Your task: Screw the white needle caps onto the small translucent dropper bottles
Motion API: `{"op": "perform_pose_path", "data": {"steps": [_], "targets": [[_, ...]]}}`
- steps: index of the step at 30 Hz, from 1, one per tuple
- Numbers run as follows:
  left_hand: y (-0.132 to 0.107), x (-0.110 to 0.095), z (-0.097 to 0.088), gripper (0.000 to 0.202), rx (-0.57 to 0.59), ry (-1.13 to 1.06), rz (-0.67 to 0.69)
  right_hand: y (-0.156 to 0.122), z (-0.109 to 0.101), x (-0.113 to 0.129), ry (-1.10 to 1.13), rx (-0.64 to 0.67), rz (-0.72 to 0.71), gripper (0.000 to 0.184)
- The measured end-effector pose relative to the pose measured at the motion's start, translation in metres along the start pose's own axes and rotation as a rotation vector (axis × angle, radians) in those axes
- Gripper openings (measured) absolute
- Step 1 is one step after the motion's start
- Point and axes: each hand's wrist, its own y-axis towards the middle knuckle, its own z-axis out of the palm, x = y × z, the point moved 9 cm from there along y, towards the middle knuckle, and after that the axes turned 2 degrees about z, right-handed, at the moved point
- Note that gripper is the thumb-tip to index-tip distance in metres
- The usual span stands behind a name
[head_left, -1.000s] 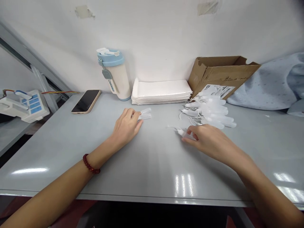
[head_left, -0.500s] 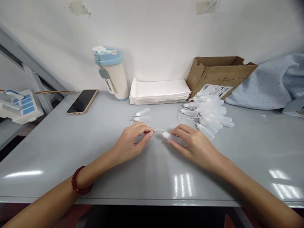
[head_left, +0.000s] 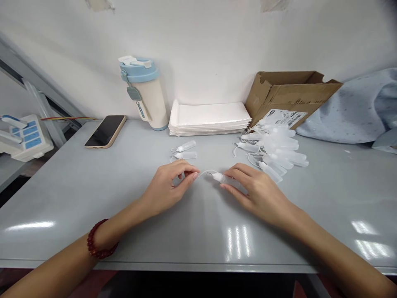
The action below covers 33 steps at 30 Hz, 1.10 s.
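Observation:
Between thumb and fingers of my right hand [head_left: 252, 184] is a small translucent needle-tip bottle [head_left: 219, 178], lying on its side with its metal needle pointing left. A thin white strap [head_left: 207, 171] arches from the bottle's neck over the needle to my left hand [head_left: 173, 182], whose thumb and forefinger pinch its far end; what sits at that end is hidden by the fingers. Two similar bottles [head_left: 186, 155] lie just beyond my left hand. Past my right hand is a heap of such bottles [head_left: 279, 145], with straps and needles toward the left.
Along the wall stand a cream tumbler with a blue lid [head_left: 149, 95], a stack of white padded envelopes [head_left: 211, 118] and an open cardboard box [head_left: 291, 95]. A phone [head_left: 106, 131] lies at the back left of the grey table [head_left: 124, 244]. Pale blue cloth [head_left: 356, 107] is at right.
The view has shifted slightly. My left fingertips have drawn a little left, away from the needle, with the strap end still pinched. My right hand keeps its hold on the bottle.

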Motion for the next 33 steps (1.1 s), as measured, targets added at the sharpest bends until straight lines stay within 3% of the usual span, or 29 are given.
{"op": "perform_pose_path", "data": {"steps": [9,19,33], "targets": [[0.0,0.008,0.01,0.018,0.127,-0.118,-0.132,-0.002,-0.003,0.003,0.038,-0.024,-0.034,0.023],[-0.004,0.014,0.017,0.022,0.155,-0.305,-0.256,-0.003,-0.003,0.012,0.078,-0.047,-0.111,0.023],[-0.003,0.012,0.016,0.023,0.172,-0.259,-0.217,-0.004,-0.004,0.014,0.095,-0.026,-0.114,0.025]]}}
